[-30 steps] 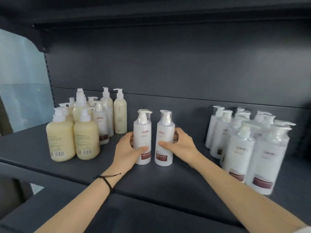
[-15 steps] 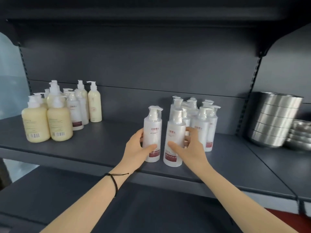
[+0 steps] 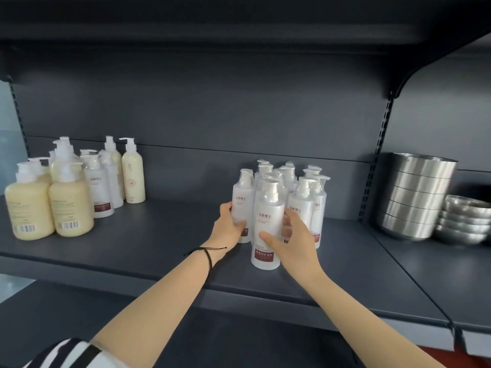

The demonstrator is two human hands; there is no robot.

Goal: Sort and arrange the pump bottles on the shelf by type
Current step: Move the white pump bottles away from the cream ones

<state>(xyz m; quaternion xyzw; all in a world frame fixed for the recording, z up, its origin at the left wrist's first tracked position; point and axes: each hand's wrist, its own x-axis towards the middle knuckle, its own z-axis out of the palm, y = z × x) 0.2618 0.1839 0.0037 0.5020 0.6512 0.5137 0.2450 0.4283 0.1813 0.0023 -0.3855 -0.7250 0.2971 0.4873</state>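
Two white pump bottles with dark red labels stand on the dark grey shelf (image 3: 138, 251), pressed up against a cluster of like white bottles (image 3: 303, 200). My left hand (image 3: 228, 229) grips the rear one (image 3: 243, 197) low on its body. My right hand (image 3: 292, 243) grips the front white bottle (image 3: 267, 221), thumb across its label. At the shelf's left stands a mixed group: squat cream-yellow bottles (image 3: 70, 205), tall cream bottles (image 3: 132, 176) and a few white bottles with red labels (image 3: 99, 192).
A stack of steel pots (image 3: 417, 192) and steel bowls (image 3: 465, 221) sits on the neighbouring shelf section to the right, past the slotted upright (image 3: 374, 160). An upper shelf overhangs the bottles. Bare shelf surface lies between the two bottle groups.
Both hands have carried the two white bottles from the middle of the shelf rightward, up against the white cluster. The view has turned right, revealing the steel pots.
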